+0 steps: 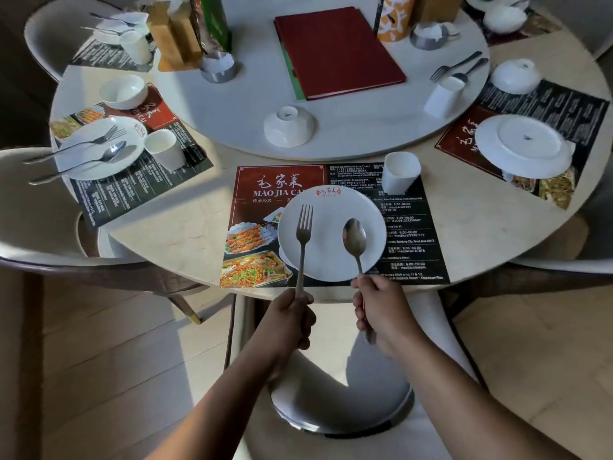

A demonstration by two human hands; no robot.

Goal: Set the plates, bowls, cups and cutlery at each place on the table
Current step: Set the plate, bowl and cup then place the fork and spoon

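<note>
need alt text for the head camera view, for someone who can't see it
A person's left hand holds a fork and the right hand a spoon over a white plate on a printed placemat at the near edge of a round table. A white cup stands beyond the plate, and an upside-down bowl sits on the central turntable.

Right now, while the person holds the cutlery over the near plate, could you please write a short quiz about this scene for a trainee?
1. True or false: the left hand holds the spoon.
2. The bowl on the turntable is: A upright; B upside down; C stacked on a plate.
3. Fill in: beyond the near plate, to its right, stands a white ___.
Key: 1 false, it holds the fork; 2 B; 3 cup.
</note>
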